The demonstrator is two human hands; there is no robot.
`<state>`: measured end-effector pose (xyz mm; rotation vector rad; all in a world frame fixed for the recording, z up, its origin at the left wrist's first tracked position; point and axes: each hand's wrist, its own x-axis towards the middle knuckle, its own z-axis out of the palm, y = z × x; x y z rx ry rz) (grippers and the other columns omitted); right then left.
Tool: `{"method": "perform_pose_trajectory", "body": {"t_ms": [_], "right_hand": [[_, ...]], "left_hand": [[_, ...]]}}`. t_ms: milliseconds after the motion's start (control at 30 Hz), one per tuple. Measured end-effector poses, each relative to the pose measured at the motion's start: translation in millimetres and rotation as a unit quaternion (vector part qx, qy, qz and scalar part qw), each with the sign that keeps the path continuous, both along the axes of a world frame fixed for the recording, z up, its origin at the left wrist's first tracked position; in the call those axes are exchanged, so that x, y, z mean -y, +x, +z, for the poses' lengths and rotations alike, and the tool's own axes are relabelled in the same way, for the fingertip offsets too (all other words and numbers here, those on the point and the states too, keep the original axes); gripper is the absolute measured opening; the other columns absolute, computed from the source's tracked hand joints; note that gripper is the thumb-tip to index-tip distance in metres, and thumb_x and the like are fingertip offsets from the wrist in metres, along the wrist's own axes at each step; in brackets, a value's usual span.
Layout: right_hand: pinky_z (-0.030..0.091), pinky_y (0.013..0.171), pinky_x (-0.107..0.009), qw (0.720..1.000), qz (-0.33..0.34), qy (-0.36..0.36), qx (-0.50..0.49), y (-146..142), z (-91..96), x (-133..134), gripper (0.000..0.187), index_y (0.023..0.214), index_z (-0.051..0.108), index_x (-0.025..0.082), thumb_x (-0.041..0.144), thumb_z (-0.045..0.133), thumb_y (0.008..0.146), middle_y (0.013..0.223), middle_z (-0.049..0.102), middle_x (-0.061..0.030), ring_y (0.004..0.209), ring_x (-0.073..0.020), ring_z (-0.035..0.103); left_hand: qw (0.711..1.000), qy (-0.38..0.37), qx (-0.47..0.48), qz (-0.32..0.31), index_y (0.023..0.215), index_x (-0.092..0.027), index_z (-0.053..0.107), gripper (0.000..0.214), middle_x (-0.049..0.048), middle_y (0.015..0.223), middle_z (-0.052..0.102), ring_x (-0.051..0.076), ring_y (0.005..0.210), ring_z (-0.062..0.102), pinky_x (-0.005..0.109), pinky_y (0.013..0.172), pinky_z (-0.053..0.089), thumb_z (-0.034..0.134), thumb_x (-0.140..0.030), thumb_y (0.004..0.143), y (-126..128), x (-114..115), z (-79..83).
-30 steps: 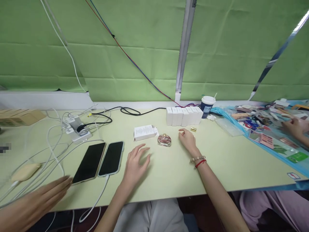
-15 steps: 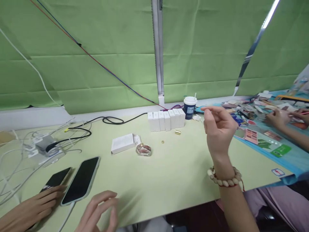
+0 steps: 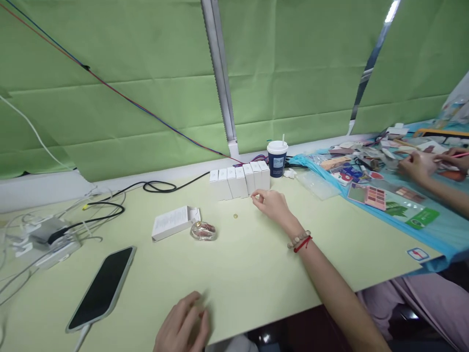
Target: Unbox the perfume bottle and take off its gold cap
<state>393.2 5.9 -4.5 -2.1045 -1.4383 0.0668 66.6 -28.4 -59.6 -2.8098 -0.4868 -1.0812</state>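
Observation:
My right hand (image 3: pixel 271 205), with a beaded bracelet (image 3: pixel 299 238) at the wrist, reaches to the front of a row of small white boxes (image 3: pixel 240 182). Thumb and forefinger are pinched together where the small gold cap lay; the fingers hide it. My left hand (image 3: pixel 185 322) hovers over the front edge, loosely curled, thumb and fingers apart, holding nothing. Left of my right hand lies a small gold ring (image 3: pixel 235 216). Farther left, a glass perfume bottle (image 3: pixel 203 231) with a gold neck rests beside an opened white carton (image 3: pixel 172 222).
A dark paper cup (image 3: pixel 277 159) stands behind the boxes. At left are a charging phone (image 3: pixel 102 288) and tangled cables around a power strip (image 3: pixel 54 244). On the right, a co-worker's hands (image 3: pixel 421 166) work over a blue sheet (image 3: pixel 388 220) strewn with cosmetics.
My right hand has come down from raised to the gold cap, now covered by its fingers. Another person's hand and a second phone at the left have left view. The view has shifted right.

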Motion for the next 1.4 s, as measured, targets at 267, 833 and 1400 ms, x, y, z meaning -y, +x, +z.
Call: {"method": "perform_pose_trajectory", "body": {"t_ms": [267,833,1400], "right_hand": [[0.028,0.068,-0.026,0.999,-0.033,0.029,-0.009,18,-10.2,10,0.03,0.107,0.058,0.029,0.026,0.035,0.088,0.093,0.06,0.0069,0.084,-0.0111,0.053],[0.037,0.084,-0.025,0.991,0.096,0.073,-0.06,-39,-33.4,-22,0.038,0.113,0.056,0.031,0.035,0.054,0.075,0.117,0.052,0.0122,0.105,-0.0101,0.051],[0.024,0.063,-0.024,0.995,0.083,-0.053,-0.024,-51,-54.1,-28,0.022,0.092,0.063,0.024,0.039,0.047,0.087,0.096,0.057,0.0059,0.083,-0.0078,0.05]], "left_hand": [[0.999,-0.028,0.043,0.003,0.092,-0.009,0.05,0.015,0.0139,0.096,0.05,0.013,0.094,0.048,0.027,0.074,0.04,0.048,0.0,0.081,-7,-6,8.7],[0.877,-0.41,-0.035,0.247,0.118,-0.023,0.02,0.075,-0.0023,0.093,0.051,0.01,0.062,0.046,0.026,0.057,0.042,0.058,-0.063,0.067,26,-113,0.1],[0.886,-0.398,-0.08,0.225,0.112,-0.025,0.034,0.058,-0.0066,0.081,0.054,0.01,0.073,0.052,0.023,0.064,0.034,0.048,-0.067,0.076,77,-131,3.0]]}}
